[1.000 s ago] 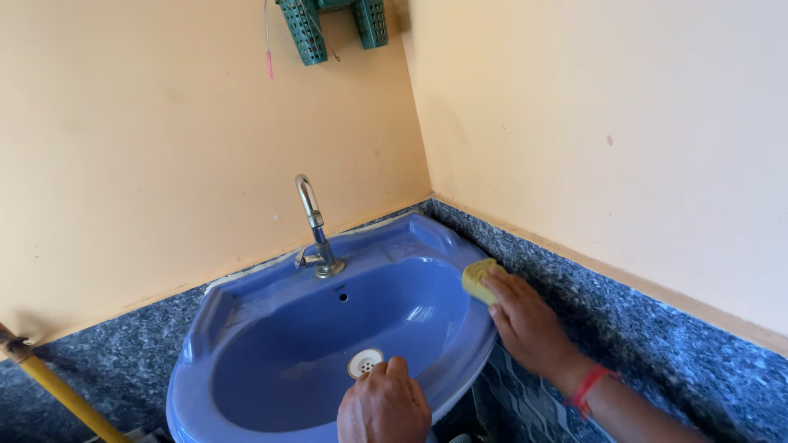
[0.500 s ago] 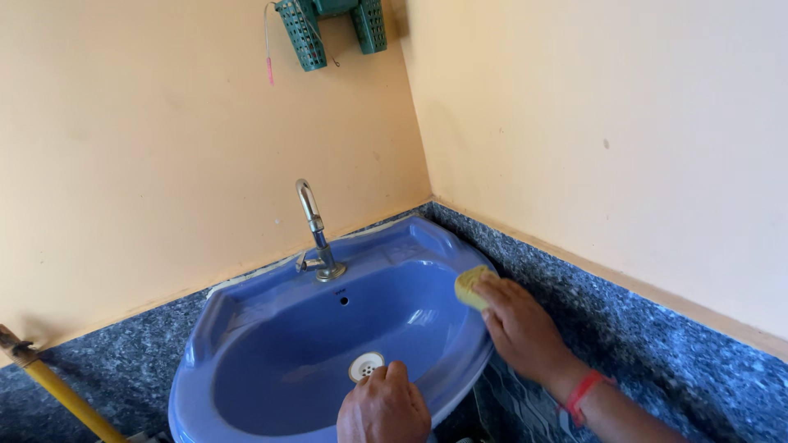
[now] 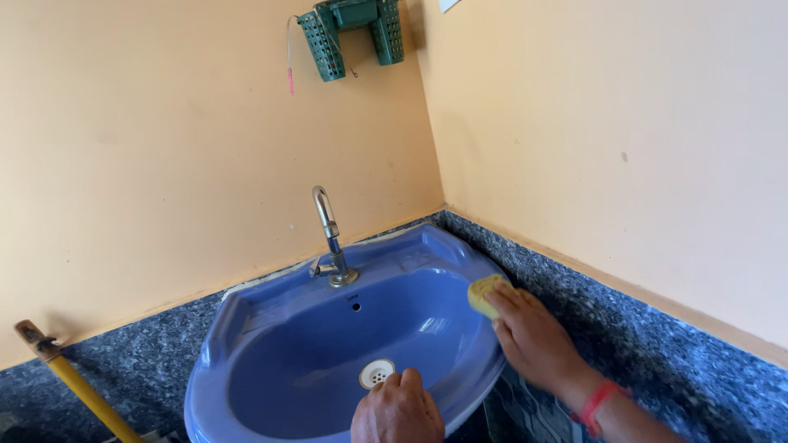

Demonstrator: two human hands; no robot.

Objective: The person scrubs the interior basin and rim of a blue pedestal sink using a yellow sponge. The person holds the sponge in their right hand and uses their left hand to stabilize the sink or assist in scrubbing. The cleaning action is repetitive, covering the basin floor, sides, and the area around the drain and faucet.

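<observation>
A blue wall-hung sink (image 3: 246, 316) fills the lower middle, with a metal tap (image 3: 330, 238) at its back and a white drain (image 3: 377, 373) in the bowl. My right hand (image 3: 533, 336) presses a yellow sponge (image 3: 484, 294) against the sink's right rim; a red band is on that wrist. My left hand (image 3: 398, 408) rests on the sink's front rim near the drain, fingers curled over the edge.
Peach walls meet in a corner behind the sink, above a band of dark speckled tiles (image 3: 657, 344). A green plastic basket (image 3: 353, 29) hangs high on the wall. A yellow stick handle (image 3: 70, 377) leans at the lower left.
The sponge and my right hand slid a little along the right rim, into the bowl edge and back. The view shifted, so everything sits slightly right and lower. My left hand stayed on the front rim.
</observation>
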